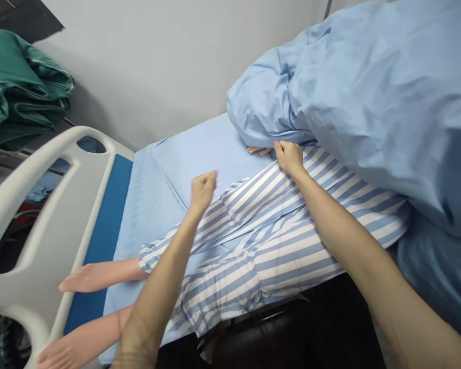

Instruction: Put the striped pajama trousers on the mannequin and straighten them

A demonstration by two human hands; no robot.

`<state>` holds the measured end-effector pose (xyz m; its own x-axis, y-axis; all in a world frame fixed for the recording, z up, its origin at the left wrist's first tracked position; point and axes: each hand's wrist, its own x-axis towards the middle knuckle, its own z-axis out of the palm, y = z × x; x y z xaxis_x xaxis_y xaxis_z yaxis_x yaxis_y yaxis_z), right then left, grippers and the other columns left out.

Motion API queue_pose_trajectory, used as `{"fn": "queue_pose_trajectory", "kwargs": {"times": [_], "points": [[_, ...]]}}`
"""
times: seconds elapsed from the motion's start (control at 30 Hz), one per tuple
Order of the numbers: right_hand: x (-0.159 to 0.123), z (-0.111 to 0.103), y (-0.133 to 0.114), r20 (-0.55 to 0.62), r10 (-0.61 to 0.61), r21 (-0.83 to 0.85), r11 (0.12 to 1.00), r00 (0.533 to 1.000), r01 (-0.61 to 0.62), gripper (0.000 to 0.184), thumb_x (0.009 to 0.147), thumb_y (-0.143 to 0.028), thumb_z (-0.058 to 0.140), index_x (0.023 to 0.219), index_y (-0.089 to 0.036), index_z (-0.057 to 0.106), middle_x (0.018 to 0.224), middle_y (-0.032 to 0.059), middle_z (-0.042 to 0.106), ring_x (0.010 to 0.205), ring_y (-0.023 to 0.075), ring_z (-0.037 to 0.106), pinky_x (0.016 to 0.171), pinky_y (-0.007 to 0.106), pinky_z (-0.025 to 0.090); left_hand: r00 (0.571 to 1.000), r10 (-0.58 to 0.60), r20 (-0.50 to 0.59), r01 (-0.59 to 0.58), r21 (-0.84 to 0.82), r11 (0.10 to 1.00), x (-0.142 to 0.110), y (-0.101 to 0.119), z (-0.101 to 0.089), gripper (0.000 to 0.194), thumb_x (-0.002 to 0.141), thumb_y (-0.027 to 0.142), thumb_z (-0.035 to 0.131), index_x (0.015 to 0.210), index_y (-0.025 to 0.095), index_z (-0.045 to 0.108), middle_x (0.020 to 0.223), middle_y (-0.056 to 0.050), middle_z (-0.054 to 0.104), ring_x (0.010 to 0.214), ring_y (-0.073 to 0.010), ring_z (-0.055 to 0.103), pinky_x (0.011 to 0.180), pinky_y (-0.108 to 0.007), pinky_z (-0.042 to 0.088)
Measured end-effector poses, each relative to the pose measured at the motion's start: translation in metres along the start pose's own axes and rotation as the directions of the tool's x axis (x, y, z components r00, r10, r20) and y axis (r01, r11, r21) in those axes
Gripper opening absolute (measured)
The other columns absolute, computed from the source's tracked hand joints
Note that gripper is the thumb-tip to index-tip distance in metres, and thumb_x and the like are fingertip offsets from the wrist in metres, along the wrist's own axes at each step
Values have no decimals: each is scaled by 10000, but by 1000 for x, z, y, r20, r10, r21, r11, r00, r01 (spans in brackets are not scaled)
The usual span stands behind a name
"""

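A figure in blue-and-white striped trousers (280,256) lies on the bed, its bare feet (75,277) near the footboard; it looks like a manikin. A blue quilt (353,87) is bunched over its upper body. My right hand (289,156) is closed at the quilt's lower edge, just above the trousers; the fingertips are hidden. Beside it, the fingers of the figure's hand (259,150) peek out from under the quilt. My left hand (203,190), slightly blurred, is a fist above the near edge of the sheet and a trouser leg, with nothing visible in it.
The light blue sheet (149,205) covers the mattress. A white and blue footboard (72,220) with cut-out openings stands at the left. Behind it lies a folded green cloth (26,92). A grey wall (157,61) borders the far side, and a dark chair (276,333) stands close to the near side.
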<state>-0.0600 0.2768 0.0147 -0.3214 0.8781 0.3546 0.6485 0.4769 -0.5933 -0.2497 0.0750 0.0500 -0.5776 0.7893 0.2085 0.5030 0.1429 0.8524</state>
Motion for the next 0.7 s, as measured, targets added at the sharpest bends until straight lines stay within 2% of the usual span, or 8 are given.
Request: {"fn": "queue_pose_trajectory", "kwargs": {"times": [0.07, 0.13, 0.2, 0.27, 0.33, 0.43, 0.57, 0.7], "points": [[-1, 1, 0, -2, 1, -13, 1000, 1000, -1, 421, 956, -384, 368, 709, -173, 637, 724, 95, 683, 706, 202, 570, 625, 279, 277, 987, -94, -134, 100, 40, 994, -14, -24, -58, 429, 799, 413, 525, 450, 196, 402, 438, 35, 362, 460, -86, 337, 490, -255, 267], [-1, 1, 0, -6, 0, -28, 1000, 1000, 0, 418, 954, -381, 373, 700, -173, 633, 721, 94, 681, 691, 196, 563, 623, 282, 270, 945, -200, -260, 202, -22, 979, -24, -49, -104, 402, 769, 395, 544, 449, 198, 398, 413, 43, 332, 420, -78, 300, 446, -251, 225], [-2, 1, 0, -17, -4, -45, 999, 1000, 3, 419, 954, -378, 375, 683, -174, 621, 704, 90, 672, 668, 189, 549, 618, 288, 261, 888, -291, -357, 263, -126, 956, -30, -67, -135, 381, 740, 375, 547, 455, 203, 362, 408, 52, 313, 387, -66, 255, 413, -244, 180], [-2, 0, -1, -31, -15, -62, 998, 999, 13, 416, 953, -371, 379, 663, -175, 603, 681, 87, 658, 644, 181, 529, 614, 297, 250, 844, -338, -417, 276, -202, 940, -32, -79, -152, 365, 717, 367, 551, 466, 206, 340, 408, 61, 304, 371, -56, 227, 397, -236, 152], [-3, -1, -1, -43, -25, -76, 997, 999, 22, 416, 954, -363, 380, 642, -175, 582, 655, 84, 640, 621, 172, 507, 612, 307, 243, 825, -349, -444, 267, -237, 934, -35, -86, -160, 357, 702, 367, 561, 474, 205, 338, 407, 67, 298, 367, -51, 221, 394, -230, 143], [-2, -2, -2, -43, -32, -93, 995, 999, 27, 440, 963, -367, 361, 614, -177, 549, 621, 81, 607, 592, 156, 473, 615, 323, 245, 815, -365, -450, 288, -231, 929, -49, -98, -160, 368, 714, 394, 548, 484, 206, 332, 415, 69, 297, 374, -51, 219, 399, -229, 152], [-1, -3, -3, -17, -30, -112, 993, 999, 28, 529, 981, -431, 285, 570, -188, 514, 606, 102, 575, 595, 145, 468, 630, 350, 266, 792, -365, -489, 392, -50, 918, -82, -125, -146, 388, 769, 404, 490, 477, 204, 331, 433, 54, 297, 436, -73, 279, 446, -239, 227], [-7, -6, -6, -12, -19, -146, 989, 1000, 17, 547, 976, -461, 264, 543, -208, 483, 599, 108, 566, 613, 157, 488, 639, 356, 286, 752, -309, -582, 400, 30, 916, -99, -143, -134, 387, 811, 376, 452, 499, 202, 302, 471, 54, 265, 496, -83, 289, 506, -247, 253]]}}
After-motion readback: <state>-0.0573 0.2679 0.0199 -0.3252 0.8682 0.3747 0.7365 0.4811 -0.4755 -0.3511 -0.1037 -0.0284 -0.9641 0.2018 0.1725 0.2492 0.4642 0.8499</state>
